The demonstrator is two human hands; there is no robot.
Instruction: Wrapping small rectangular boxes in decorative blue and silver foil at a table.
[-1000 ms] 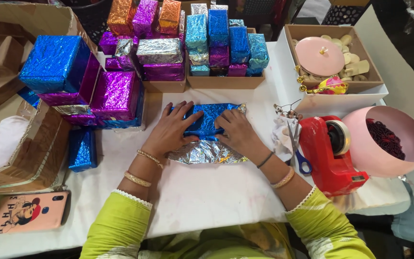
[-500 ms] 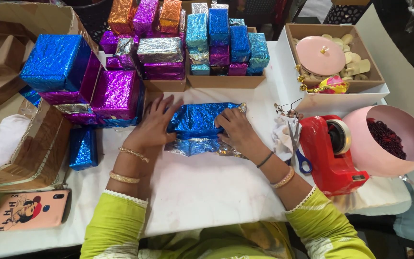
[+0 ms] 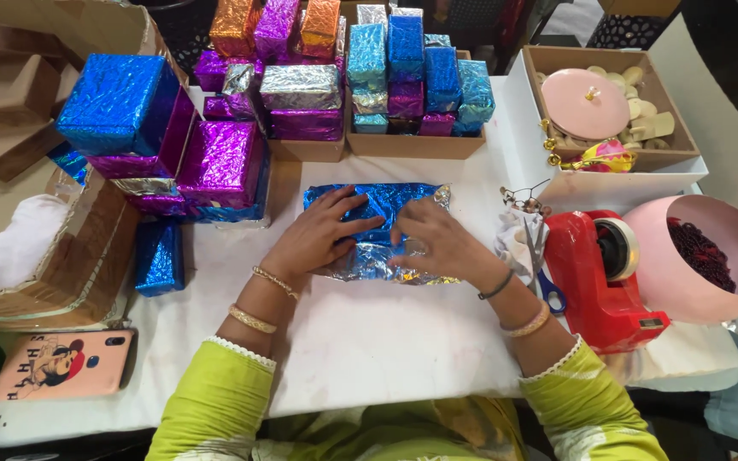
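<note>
Seen from the head camera, both hands lie flat and spread on a small box half wrapped in crinkled blue foil paper (image 3: 377, 224), which sits in the middle of the white-covered counter (image 3: 369, 358). The left hand (image 3: 325, 232) presses the blue fold down from the left; the right hand (image 3: 434, 242) holds the near flap, where the silver underside shows. The wrapping looks to be at the folding stage, with the seam not yet fixed. Closing it would call for one palm to keep the fold tight while tape comes from the red tape dispenser (image 3: 601, 282) just right. Finished shiny foil-wrapped boxes (image 3: 224, 158) stand behind.
</note>
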